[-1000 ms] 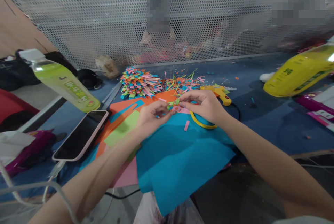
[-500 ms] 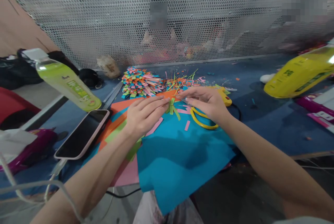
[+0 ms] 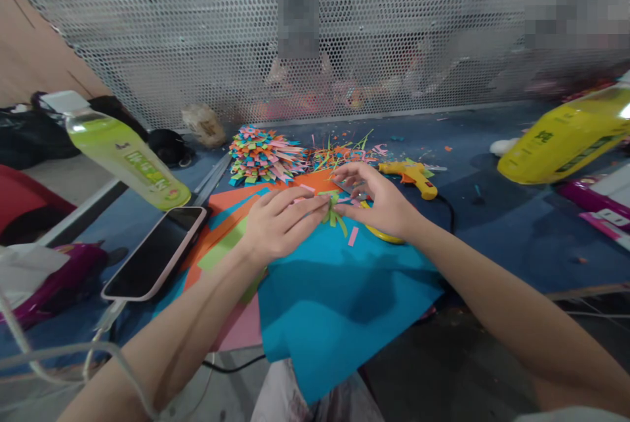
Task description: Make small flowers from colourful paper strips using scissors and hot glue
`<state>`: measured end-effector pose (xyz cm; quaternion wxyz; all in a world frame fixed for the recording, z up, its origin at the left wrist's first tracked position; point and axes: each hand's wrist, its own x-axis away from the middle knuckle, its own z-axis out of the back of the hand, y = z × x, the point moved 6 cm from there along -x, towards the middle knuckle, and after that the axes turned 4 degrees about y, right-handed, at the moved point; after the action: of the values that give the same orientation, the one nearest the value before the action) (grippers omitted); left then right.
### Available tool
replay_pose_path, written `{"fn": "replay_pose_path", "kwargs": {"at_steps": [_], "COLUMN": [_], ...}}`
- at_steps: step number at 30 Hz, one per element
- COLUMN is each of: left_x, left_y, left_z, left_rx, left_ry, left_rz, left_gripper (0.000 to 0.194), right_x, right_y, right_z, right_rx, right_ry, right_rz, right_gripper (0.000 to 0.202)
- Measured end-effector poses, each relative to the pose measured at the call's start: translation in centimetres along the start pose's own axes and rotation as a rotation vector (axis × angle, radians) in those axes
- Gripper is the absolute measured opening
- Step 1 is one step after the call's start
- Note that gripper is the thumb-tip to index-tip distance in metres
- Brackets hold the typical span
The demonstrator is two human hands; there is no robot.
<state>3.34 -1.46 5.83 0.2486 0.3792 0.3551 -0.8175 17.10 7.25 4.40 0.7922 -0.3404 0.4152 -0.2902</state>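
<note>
Green paper strips (image 3: 336, 220) sit in front of me, at the fingertips of my left hand (image 3: 281, 222). Its thumb and forefinger are closed on them. My right hand (image 3: 386, 202) is just to the right, thumb tip close to the same strips, its other fingers apart and curved. Beneath it lie scissors with yellow handles (image 3: 384, 234), mostly covered. A short pink paper strip (image 3: 353, 236) rests on the blue paper sheet (image 3: 339, 297), which overlaps orange, green and pink sheets.
Behind my hands stand a cone of many-coloured paper strips (image 3: 263, 156) and a heap of scraps (image 3: 339, 154). A yellow glue gun (image 3: 416, 178) lies right. Left are a phone (image 3: 156, 253) on a cable and a green drink bottle (image 3: 125, 153); a yellow bottle (image 3: 556, 136) is far right.
Both hands have shifted slightly toward me, the left one also to the right, and the green strips moved along. My right hand has uncovered more of the glue gun and now covers more of the scissors.
</note>
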Motion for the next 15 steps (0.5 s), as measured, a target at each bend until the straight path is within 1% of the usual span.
{"fn": "replay_pose_path", "kwargs": {"at_steps": [5, 9, 13, 15], "left_x": [0.2, 0.5, 0.8, 1.0], "left_y": [0.1, -0.3, -0.6, -0.9], "left_z": [-0.2, -0.6, -1.1, -1.4], "left_rx": [0.005, 0.025, 0.033, 0.068], "left_ry": [-0.013, -0.048, -0.083, -0.075], "left_rz": [-0.01, 0.036, 0.069, 0.121], "left_gripper": [0.021, 0.021, 0.022, 0.023], "right_x": [0.0, 0.0, -0.1, -0.5], "right_y": [0.6, 0.8, 0.7, 0.9], "right_z": [-0.4, -0.5, -0.3, 0.4], "right_rx": [-0.056, -0.059, -0.033, -0.035], "right_ry": [-0.065, -0.085, -0.046, 0.027], "right_rz": [-0.091, -0.155, -0.113, -0.087], "right_gripper": [0.052, 0.051, 0.048, 0.042]}}
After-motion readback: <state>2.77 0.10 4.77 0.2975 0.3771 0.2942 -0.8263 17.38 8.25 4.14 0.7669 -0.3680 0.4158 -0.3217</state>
